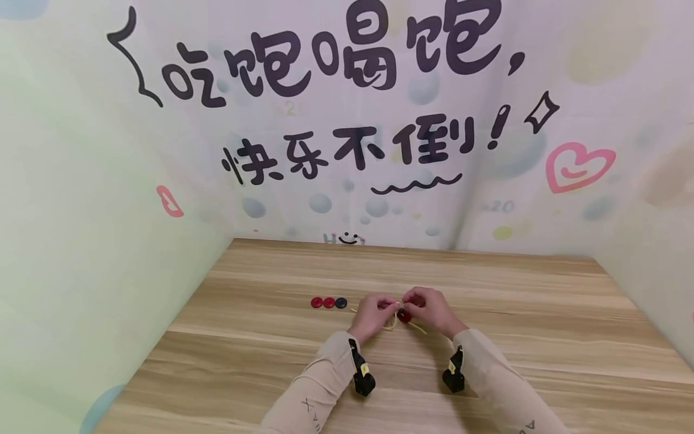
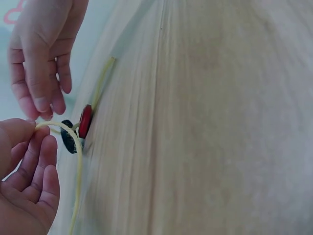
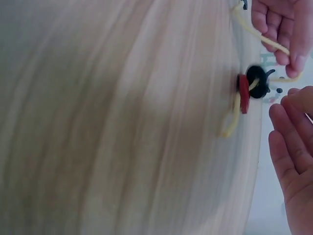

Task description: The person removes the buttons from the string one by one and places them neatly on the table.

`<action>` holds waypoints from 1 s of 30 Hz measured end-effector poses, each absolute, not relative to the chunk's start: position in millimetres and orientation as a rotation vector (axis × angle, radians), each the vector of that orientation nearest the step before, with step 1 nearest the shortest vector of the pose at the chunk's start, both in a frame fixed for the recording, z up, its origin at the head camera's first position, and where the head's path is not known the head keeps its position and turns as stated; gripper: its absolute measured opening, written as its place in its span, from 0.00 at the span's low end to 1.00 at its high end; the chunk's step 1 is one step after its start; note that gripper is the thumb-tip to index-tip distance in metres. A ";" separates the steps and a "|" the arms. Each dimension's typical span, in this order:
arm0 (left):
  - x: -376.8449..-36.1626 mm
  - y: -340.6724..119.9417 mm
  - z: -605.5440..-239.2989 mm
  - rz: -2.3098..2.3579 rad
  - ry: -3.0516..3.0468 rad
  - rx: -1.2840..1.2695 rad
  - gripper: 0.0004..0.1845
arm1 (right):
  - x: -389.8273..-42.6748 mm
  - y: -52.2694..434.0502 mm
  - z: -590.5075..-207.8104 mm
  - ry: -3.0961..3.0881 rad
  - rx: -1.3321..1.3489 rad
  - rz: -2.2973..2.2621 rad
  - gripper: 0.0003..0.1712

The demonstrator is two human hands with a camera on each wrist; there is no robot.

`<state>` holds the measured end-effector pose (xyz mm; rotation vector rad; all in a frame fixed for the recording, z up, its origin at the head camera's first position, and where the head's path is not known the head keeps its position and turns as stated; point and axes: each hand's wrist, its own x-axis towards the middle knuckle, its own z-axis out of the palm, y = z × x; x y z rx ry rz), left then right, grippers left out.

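A left hand (image 1: 374,313) pinches a yellow string (image 2: 79,169) between thumb and fingers. The right hand (image 1: 431,310) is close beside it, its fingertips near the left's; whether they hold anything, I cannot tell. Threaded on the string, near the fingertips, are a dark button (image 2: 67,137) and a red button (image 2: 84,122). To the left, on a wood-grain table (image 1: 228,361), three more buttons (image 1: 329,302) form a row: two red, then one dark.
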<state>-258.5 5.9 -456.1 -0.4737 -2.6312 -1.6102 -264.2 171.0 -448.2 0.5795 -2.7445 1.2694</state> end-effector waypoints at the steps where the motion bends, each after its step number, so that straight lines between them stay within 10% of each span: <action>1: -258.2 5.5 -455.5 -1.612 -2.632 -0.472 0.07 | -264.4 171.6 -448.9 -2.759 0.565 1.267 0.04; 30: -257.1 5.4 -455.2 -1.658 -2.585 -0.465 0.07 | -270.4 161.7 -456.4 -2.901 0.732 1.114 0.14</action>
